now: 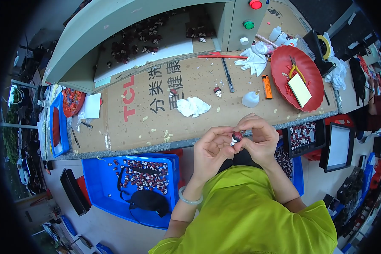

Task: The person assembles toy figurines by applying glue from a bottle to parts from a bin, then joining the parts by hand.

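Observation:
Close to my body, past the table's front edge, a tiny figurine [236, 137] with a dark red head and white body is pinched between my hands. My left hand [211, 150] has thumb and fingers closed on its left side; a pale bangle circles that wrist. From the other side, my right hand [261, 142] grips it with thumb and forefinger near the head. Any small part between the fingertips is too small to make out. Another figurine [217, 91] rests on the cardboard-covered table [144, 122], near a crumpled white tissue [193, 106].
A grey booth [110, 25] holding many figurines stands at the back. At right are a red tray [279, 63] with yellow-handled pliers [298, 67], a squeeze bottle [250, 99] and an orange box [266, 87]. Below left, a blue bin [101, 186] contains figurines and a black bag [148, 202].

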Demonstrator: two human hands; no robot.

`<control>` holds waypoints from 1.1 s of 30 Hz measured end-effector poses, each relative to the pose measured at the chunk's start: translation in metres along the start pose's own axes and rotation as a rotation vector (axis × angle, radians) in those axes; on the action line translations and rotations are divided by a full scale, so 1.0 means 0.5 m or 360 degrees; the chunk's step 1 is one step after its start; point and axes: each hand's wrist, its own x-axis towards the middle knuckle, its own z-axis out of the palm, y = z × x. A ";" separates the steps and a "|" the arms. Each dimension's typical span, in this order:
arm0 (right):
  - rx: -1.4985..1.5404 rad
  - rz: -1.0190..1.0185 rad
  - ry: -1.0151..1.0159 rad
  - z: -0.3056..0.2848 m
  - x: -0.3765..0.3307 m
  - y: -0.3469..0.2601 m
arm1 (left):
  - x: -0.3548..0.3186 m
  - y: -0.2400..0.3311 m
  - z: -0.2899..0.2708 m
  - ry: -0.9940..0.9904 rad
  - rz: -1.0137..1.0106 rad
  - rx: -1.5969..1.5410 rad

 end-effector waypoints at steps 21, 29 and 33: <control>-0.0292 -0.0030 -0.0050 0.003 0.002 -0.003 | 0.011 0.000 -0.001 0.0015 0.0075 0.0174; -0.0344 0.0070 0.0000 0.019 0.000 -0.014 | 0.018 -0.017 0.004 -0.0086 -0.0114 -0.0381; -0.0535 -0.0034 0.0036 0.026 0.003 -0.022 | 0.014 -0.020 0.005 -0.0070 -0.0233 -0.0698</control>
